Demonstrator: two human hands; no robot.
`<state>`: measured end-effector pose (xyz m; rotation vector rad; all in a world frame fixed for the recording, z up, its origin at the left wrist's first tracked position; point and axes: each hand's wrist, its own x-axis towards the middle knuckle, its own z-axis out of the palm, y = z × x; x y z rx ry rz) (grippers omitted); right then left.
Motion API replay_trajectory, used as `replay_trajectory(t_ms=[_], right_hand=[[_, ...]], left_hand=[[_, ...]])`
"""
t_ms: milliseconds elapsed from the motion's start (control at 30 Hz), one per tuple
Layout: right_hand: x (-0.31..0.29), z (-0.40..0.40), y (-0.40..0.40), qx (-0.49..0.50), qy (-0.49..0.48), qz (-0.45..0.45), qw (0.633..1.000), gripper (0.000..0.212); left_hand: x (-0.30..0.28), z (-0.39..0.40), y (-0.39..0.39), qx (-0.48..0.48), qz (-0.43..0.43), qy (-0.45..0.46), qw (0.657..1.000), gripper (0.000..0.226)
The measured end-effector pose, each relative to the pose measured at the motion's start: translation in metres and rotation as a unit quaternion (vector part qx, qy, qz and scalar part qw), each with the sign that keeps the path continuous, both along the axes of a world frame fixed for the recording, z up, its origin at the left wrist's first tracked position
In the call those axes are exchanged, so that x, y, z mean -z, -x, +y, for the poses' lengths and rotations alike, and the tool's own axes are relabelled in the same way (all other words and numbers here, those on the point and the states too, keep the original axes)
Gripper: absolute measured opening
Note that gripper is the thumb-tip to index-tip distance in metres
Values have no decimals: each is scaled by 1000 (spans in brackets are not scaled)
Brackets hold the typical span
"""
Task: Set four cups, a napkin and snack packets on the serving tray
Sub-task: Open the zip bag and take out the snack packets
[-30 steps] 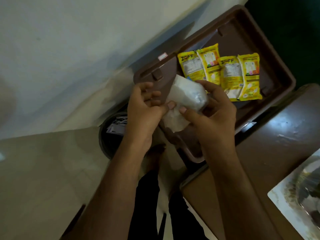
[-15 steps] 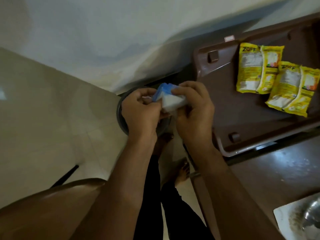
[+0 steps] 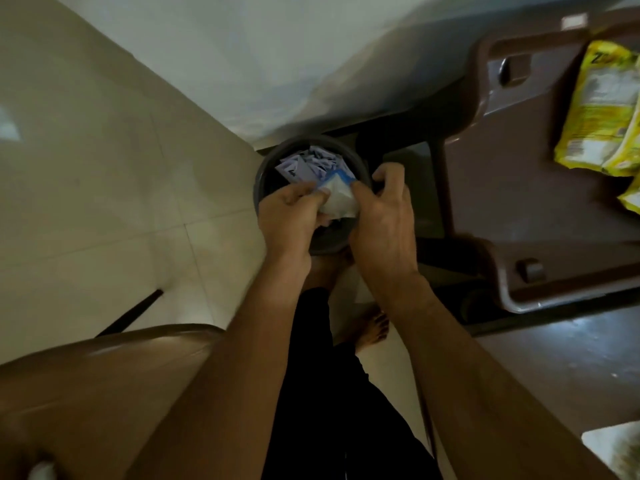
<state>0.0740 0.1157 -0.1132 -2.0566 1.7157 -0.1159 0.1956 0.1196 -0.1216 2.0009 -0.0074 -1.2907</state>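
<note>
Both hands hold a white packet with a blue edge (image 3: 337, 195) over a round grey bin (image 3: 268, 164) on the floor. My left hand (image 3: 292, 216) grips its left side and my right hand (image 3: 382, 211) pinches its right side. The brown serving tray (image 3: 485, 161) lies at the right on the table, with yellow snack packets (image 3: 599, 112) on it at the frame's right edge. No cups are in view.
The bin holds several white and purple paper scraps (image 3: 308, 164). A brown chair back (image 3: 104, 372) fills the lower left. The dark brown table (image 3: 554, 368) runs along the right, with a white plate (image 3: 620, 448) at its lower right corner. My bare foot (image 3: 372, 329) stands on pale floor tiles.
The view has swung left and down, away from the tray. Both hands have carried the white packet from over the tray's corner to above the bin.
</note>
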Motion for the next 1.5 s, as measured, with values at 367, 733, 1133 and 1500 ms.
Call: replay_trajectory(t_ms=[367, 733, 1133, 1500], right_hand=[[64, -7, -15, -19, -206, -39, 978, 66], [48, 2, 10, -40, -171, -42, 984, 68], [-87, -49, 57, 62, 76, -129, 987, 57], [-75, -80, 187, 300, 103, -19, 948, 57]], left_hand=[[76, -4, -15, 89, 50, -89, 991, 36], [46, 5, 4, 313, -122, 4, 942, 60], [-102, -59, 56, 511, -362, 267, 732, 56], [-96, -113, 182, 531, -242, 273, 765, 44]])
